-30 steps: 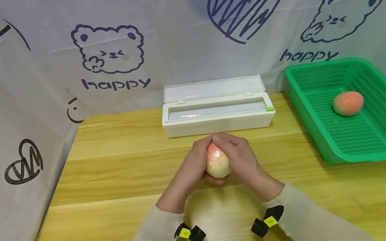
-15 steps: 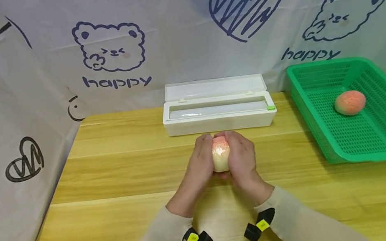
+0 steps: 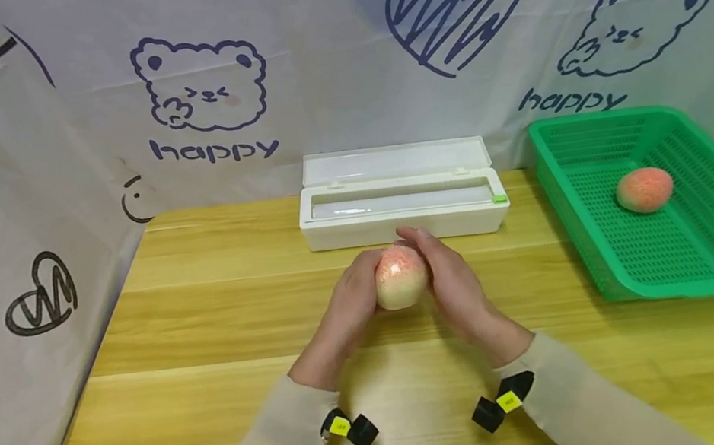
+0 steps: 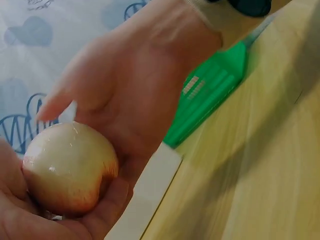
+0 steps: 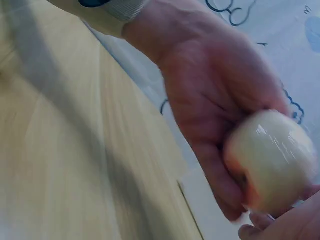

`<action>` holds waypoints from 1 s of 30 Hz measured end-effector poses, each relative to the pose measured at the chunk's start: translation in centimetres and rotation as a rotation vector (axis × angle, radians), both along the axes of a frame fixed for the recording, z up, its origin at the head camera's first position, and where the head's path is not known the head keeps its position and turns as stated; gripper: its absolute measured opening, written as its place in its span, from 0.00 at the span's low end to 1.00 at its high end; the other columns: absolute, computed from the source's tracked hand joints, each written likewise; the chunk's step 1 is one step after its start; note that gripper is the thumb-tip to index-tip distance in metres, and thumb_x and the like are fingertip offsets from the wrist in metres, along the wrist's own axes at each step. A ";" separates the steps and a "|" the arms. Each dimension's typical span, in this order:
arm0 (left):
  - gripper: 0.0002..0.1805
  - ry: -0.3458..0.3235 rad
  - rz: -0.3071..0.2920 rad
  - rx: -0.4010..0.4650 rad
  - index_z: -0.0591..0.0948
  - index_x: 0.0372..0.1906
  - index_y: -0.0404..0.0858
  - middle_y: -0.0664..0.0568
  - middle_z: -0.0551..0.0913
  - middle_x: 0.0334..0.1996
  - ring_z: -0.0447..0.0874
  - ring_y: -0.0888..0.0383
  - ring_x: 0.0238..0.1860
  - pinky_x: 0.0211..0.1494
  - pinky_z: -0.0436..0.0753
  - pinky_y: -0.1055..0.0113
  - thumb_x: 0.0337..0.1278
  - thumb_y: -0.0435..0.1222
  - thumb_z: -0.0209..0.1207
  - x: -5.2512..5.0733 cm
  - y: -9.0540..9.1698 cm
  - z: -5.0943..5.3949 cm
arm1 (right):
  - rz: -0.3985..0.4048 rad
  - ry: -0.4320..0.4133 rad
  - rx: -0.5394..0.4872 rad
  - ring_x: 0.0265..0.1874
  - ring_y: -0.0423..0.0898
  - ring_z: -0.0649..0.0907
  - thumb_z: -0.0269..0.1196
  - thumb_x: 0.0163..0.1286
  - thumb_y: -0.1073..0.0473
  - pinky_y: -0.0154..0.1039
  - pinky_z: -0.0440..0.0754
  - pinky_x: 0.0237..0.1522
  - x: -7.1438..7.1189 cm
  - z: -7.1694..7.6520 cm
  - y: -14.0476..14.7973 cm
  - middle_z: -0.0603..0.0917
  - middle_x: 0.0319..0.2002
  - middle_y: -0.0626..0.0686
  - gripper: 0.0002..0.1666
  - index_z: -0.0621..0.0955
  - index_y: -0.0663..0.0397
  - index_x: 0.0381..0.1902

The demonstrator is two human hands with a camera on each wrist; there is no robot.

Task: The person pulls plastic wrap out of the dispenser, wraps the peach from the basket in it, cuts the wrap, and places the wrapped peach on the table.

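hands (image 3: pixel 351 294) over wooden table (image 3: pixel 205 318), doodled backdrop (image 3: pixel 336 79)

Bright, soft light seems to come down from above here, leaving a pale glare on the wooden tabletop (image 3: pixel 397 443) and a sharp glint on the peach (image 3: pixel 401 281). Both wrist views look dimmer, long dark shadows slanting over the wood; the right one turns bluish, its peach slightly blurred.

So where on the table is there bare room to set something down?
Bare: the wooden table left of the left hand, and right of the right hand up to the green basket. Crowded: the middle, where a peach between the hands sits near the white box.
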State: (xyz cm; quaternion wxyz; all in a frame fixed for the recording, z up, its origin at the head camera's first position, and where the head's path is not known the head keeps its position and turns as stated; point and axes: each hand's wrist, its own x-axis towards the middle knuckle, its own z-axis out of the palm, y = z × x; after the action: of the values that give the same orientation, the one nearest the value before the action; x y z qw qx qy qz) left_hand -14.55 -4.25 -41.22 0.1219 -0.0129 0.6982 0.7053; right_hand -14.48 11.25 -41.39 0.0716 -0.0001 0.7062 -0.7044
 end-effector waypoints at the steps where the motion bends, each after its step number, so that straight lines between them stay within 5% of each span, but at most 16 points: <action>1: 0.26 0.035 0.008 -0.050 0.80 0.60 0.34 0.45 0.82 0.51 0.79 0.57 0.47 0.49 0.81 0.66 0.82 0.49 0.42 0.1 0.2 0.1 | -0.021 0.018 0.012 0.70 0.48 0.76 0.40 0.88 0.41 0.43 0.71 0.73 0.1 -0.1 -0.4 0.78 0.71 0.58 0.34 0.75 0.55 0.74; 6: 0.25 0.154 0.054 -0.155 0.79 0.64 0.38 0.44 0.83 0.53 0.79 0.55 0.52 0.57 0.79 0.61 0.86 0.50 0.40 0.7 1.5 -0.2 | -0.225 0.071 -0.034 0.51 0.44 0.85 0.48 0.85 0.48 0.34 0.85 0.50 0.7 -0.8 -2.4 0.89 0.54 0.55 0.26 0.88 0.56 0.56; 11: 0.25 0.181 0.069 -0.182 0.79 0.60 0.35 0.43 0.82 0.45 0.79 0.54 0.44 0.48 0.82 0.59 0.87 0.49 0.40 1.1 1.5 -0.5 | -0.332 0.119 -0.012 0.43 0.43 0.87 0.47 0.85 0.51 0.33 0.87 0.40 1.1 -1.5 -3.2 0.91 0.45 0.54 0.26 0.90 0.55 0.47; 15: 0.25 0.156 0.049 -0.146 0.78 0.57 0.32 0.43 0.79 0.42 0.77 0.55 0.41 0.42 0.80 0.63 0.86 0.49 0.41 0.9 1.0 -0.6 | -0.280 0.107 -0.012 0.48 0.44 0.86 0.46 0.86 0.50 0.33 0.87 0.45 0.9 -1.7 -3.0 0.90 0.50 0.55 0.26 0.89 0.56 0.52; 22: 0.18 0.057 0.061 0.070 0.76 0.56 0.32 0.44 0.79 0.50 0.77 0.57 0.45 0.46 0.80 0.68 0.83 0.42 0.44 0.2 0.0 -0.7 | -0.121 -0.049 -0.210 0.73 0.45 0.73 0.43 0.87 0.45 0.43 0.69 0.77 0.5 -1.1 -2.0 0.75 0.74 0.55 0.31 0.76 0.57 0.73; 26: 0.17 0.091 0.076 0.046 0.78 0.55 0.32 0.42 0.81 0.52 0.78 0.57 0.48 0.49 0.80 0.68 0.81 0.40 0.45 0.1 0.2 -0.8 | -0.141 -0.090 -0.253 0.71 0.45 0.74 0.44 0.88 0.45 0.41 0.71 0.75 0.5 -1.3 -2.3 0.74 0.74 0.56 0.31 0.75 0.60 0.73; 30: 0.16 0.158 0.080 -0.048 0.79 0.52 0.32 0.41 0.83 0.50 0.78 0.56 0.48 0.50 0.80 0.66 0.82 0.40 0.46 0.5 0.9 -0.8 | -0.261 -0.071 -0.337 0.60 0.45 0.82 0.49 0.85 0.53 0.37 0.83 0.62 0.6 -1.8 -3.3 0.84 0.61 0.57 0.26 0.82 0.67 0.64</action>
State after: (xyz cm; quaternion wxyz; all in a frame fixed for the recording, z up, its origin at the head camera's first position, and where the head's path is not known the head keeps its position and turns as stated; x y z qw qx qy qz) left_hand -14.02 -3.33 -42.04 0.0378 0.0117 0.7212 0.6916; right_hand -13.89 7.98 -43.14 0.0037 0.1039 0.5695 -0.8154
